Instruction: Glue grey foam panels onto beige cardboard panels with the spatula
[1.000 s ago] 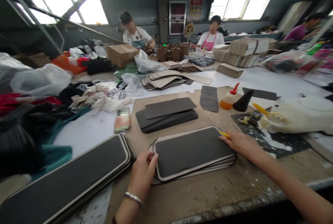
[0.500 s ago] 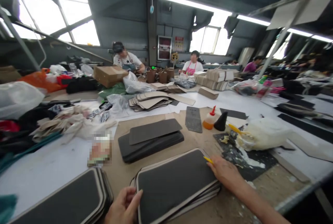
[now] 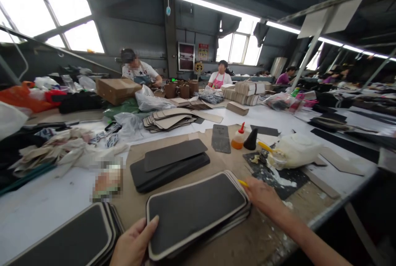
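A stack of dark rounded panels with pale borders (image 3: 194,208) lies in front of me on brown paper. My left hand (image 3: 133,243) rests against the stack's near left corner, thumb laid flat on the top panel, fingers partly out of frame. My right hand (image 3: 262,196) presses on the stack's far right corner and pinches a thin yellow tool (image 3: 243,183) whose tip pokes out past the fingers.
A second bordered stack (image 3: 71,241) lies at lower left. Plain dark panels (image 3: 168,163) sit behind, with a glue bottle (image 3: 238,138), a black cone (image 3: 251,140) and a glue-smeared mat (image 3: 275,175) to the right. Cloth heaps fill the left. Other people work across the table.
The camera has lifted and turned right, so the table sits lower in view. My left hand has shifted from the stack's left edge to its near corner. The right hand stays on its corner.
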`<state>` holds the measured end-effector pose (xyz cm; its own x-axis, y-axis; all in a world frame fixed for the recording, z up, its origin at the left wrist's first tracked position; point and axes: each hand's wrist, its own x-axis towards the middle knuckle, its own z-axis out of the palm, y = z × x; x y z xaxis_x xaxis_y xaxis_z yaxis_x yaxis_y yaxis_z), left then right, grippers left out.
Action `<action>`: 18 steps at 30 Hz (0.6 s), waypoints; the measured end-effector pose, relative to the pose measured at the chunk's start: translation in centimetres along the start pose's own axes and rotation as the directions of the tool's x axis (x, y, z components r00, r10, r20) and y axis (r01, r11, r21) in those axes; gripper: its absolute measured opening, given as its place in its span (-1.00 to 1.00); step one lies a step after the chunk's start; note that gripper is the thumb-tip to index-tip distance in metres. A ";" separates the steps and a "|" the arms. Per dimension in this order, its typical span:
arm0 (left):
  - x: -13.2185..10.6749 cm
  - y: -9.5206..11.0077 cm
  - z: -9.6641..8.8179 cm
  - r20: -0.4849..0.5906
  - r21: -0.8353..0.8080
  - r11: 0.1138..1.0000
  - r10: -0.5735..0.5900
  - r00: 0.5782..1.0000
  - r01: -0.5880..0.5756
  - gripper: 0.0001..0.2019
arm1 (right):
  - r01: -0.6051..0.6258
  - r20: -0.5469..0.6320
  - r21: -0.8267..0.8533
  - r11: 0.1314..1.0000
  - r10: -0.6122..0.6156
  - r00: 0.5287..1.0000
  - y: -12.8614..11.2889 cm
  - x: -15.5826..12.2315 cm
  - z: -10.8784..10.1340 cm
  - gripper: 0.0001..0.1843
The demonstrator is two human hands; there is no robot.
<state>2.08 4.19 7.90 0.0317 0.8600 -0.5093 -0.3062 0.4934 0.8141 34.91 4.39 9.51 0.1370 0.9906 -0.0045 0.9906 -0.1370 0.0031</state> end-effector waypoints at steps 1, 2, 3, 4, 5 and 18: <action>-0.4 0.2 -0.1 -0.012 0.011 1.000 0.003 1.000 -0.002 -0.60 | -0.001 -0.002 0.009 1.000 0.001 1.000 0.2 -0.3 -0.1 -0.72; -0.8 0.4 -0.2 -0.018 0.022 1.000 -0.009 1.000 0.010 -0.60 | 0.002 -0.004 0.018 1.000 -0.002 1.000 0.3 -0.7 -0.2 -0.70; -1.0 0.5 -0.4 -0.027 0.026 0.999 -0.033 0.999 0.034 -0.60 | 0.009 0.000 0.030 1.000 -0.009 1.000 0.4 -1.1 -0.2 -0.69; -1.2 0.5 -0.5 -0.039 0.026 0.998 -0.064 0.997 0.065 -0.61 | 0.019 0.011 0.048 0.999 -0.019 1.000 0.4 -1.6 -0.2 -0.68; -1.4 0.5 -0.6 -0.058 0.020 0.995 -0.091 0.994 0.093 -0.62 | 0.035 0.028 0.075 0.997 -0.037 0.999 0.3 -2.2 -0.3 -0.68; -4.2 3.2 2.3 -0.130 -0.072 0.996 -0.065 0.989 0.056 -0.64 | 0.465 0.220 0.121 0.877 -0.481 0.849 -7.9 -7.9 -0.8 -0.45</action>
<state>3.16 2.41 13.28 -0.0727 0.8017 -0.5933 -0.3712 0.5304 0.7622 26.04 -2.36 10.36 -0.3595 0.9056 -0.2248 0.9326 0.3403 -0.1205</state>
